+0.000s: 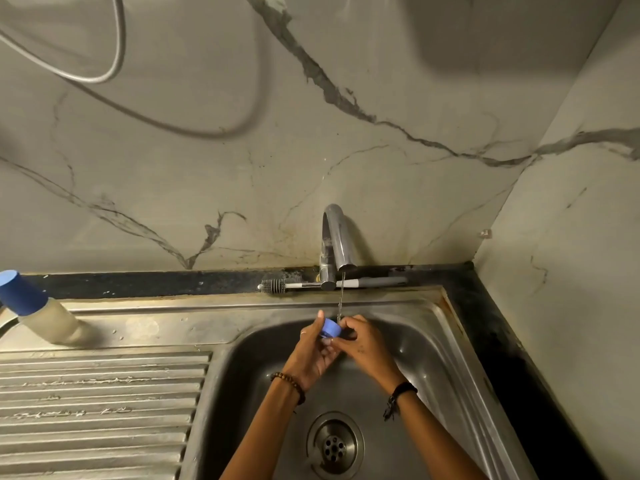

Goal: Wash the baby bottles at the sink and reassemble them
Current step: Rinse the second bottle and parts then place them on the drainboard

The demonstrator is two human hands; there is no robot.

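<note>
Between the fingers of both hands, over the far half of the sink basin [433, 341], sits a small blue bottle ring [330, 329]. The left hand [311, 355] curls round its near and left side, one fingertip standing up past its rim; the right hand [363, 344] pinches its right edge with bent fingers. A thin stream of water [341, 299] drops from the faucet [334, 244] and lands just at the ring's right edge, beside the right fingertips.

Beyond the fingers, along the sink's back ledge, a bottle brush [294, 285] lies flat behind the faucet base, bristles to the left. Below the wrists the basin floor lies bare down to the drain [334, 445], and its sloped walls stand well apart from both hands on every side. A beaded bracelet [289, 382] circles the left wrist, a dark band [401, 393] the right.

Far to the left of the fingers, a baby bottle [38, 310] with a blue cap stands on the steel rim above the ribbed drainboard [97, 410], at the frame's edge. To the right, a dark counter strip [491, 327] runs between the basin's edge and the marble wall [346, 133].
</note>
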